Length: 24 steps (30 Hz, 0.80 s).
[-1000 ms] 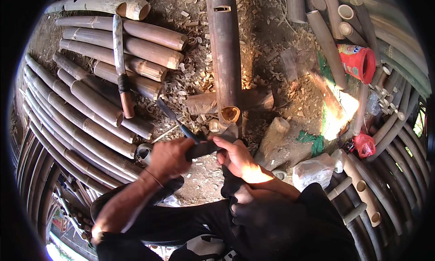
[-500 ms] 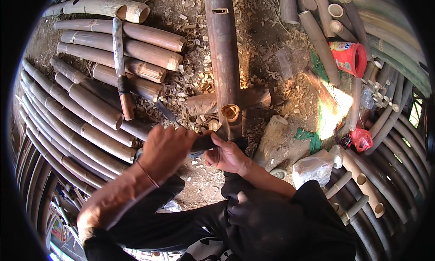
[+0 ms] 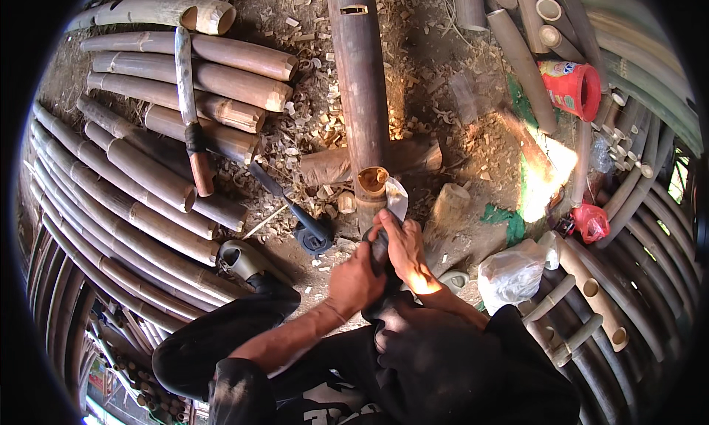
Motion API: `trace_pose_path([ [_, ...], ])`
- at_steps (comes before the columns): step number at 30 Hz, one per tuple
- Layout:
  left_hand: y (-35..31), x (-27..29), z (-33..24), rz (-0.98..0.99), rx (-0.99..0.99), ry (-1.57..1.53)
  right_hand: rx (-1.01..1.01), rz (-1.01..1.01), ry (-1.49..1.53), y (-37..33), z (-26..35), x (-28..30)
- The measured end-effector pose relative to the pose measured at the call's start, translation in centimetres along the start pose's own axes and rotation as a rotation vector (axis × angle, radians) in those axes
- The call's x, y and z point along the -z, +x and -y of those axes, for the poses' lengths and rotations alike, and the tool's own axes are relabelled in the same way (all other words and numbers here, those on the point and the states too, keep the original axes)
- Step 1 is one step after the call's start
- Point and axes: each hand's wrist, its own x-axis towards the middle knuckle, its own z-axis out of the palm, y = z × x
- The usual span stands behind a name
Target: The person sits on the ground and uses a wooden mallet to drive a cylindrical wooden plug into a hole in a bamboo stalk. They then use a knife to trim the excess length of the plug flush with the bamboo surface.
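A thick brown bamboo pole [image 3: 360, 78] runs away from me, its cut hollow end facing my hands. Near that end is a knife blade [image 3: 396, 196], pale and shiny, with a dark handle [image 3: 379, 251]. My left hand [image 3: 357, 279] is wrapped round the handle. My right hand [image 3: 405, 254] grips the knife just behind the blade, its fingers pressed against it. The blade's tip is beside the pole's open rim; I cannot tell whether it touches. A wooden block [image 3: 325, 166] lies crosswise under the pole.
Cut bamboo lengths [image 3: 199, 81] lie at the left, with a large machete [image 3: 185, 78] across them. A blue-handled tool [image 3: 306, 222] rests on the ground near my shoe [image 3: 244, 259]. At the right are a red bucket [image 3: 572, 89], a clear plastic bag [image 3: 509, 273] and more bamboo.
My left hand has moved right and down, and my right hand has turned upward. The knife blade now shows beside the pole's end. The blue-handled tool has come into sight.
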Motion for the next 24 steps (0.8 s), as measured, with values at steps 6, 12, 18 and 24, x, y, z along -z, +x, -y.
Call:
trace_pose_path([
  [6,1.3,17.1,-2.7,0.065,-0.456,0.997,-0.383,0.826,1.111,-0.5,1.7,-3.4],
  [12,4.6,16.9,-0.4,0.417,-0.225,0.707,-0.379,0.621,0.863,-0.3,2.7,-2.0],
  [18,0.6,5.5,1.6,0.134,-0.016,0.222,-0.260,0.180,0.309,-1.0,3.3,-0.6],
  [24,-0.5,-0.8,0.0,-0.040,0.019,-0.127,0.154,0.034,-0.183,-2.1,2.9,1.1],
])
